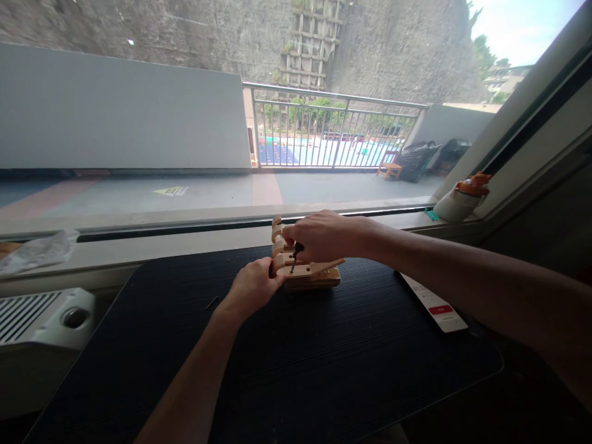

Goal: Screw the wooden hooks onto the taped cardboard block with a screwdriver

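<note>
A small wooden assembly (303, 271) stands on the black table, with curved pieces along its left side and a thick block (319, 282) beneath. My left hand (254, 285) is closed on its left end, thumb and fingers against the wood. In my right hand (324, 235) is a screwdriver (293, 262) with a dark handle and a thin metal shaft. Its tip meets the front wooden strip at a small dark spot, perhaps a screw or hole. My right hand covers most of the handle and part of the wood behind.
On the black table (296, 370) lie a phone (439, 305) to the right, partly under my right forearm, and a small dark stick (211, 302). A bottle (462, 197) with an orange top and a plastic bag (39, 251) rest on the windowsill. A window lies beyond.
</note>
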The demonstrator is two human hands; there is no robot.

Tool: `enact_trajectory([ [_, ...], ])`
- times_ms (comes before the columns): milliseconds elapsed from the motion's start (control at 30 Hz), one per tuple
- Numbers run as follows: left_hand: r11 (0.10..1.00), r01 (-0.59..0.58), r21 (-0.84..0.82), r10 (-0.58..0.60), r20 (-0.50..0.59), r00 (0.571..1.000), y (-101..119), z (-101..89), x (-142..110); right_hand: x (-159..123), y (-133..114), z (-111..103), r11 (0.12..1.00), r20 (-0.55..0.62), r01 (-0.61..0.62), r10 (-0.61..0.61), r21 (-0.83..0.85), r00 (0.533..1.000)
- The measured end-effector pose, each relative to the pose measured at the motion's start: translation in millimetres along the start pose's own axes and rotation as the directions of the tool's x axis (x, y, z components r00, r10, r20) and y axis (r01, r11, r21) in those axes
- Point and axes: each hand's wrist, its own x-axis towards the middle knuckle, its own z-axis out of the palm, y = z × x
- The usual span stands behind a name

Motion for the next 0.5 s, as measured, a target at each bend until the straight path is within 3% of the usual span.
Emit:
enact_trajectory([
  [233, 1.000, 0.006, -0.003, -0.006, 0.013, 1.000, -1, 0.6, 1, 1, -3, -2, 0.993, 0.029, 0.100, -0.098, -0.061, 0.995],
  [500, 1.000, 0.023, 0.016, -0.023, 0.017, 1.000, 3, -2.4, -1, 5, 4, 7, 1.000, 0.026, -0.020, 0.021, -0.017, 0.999],
])
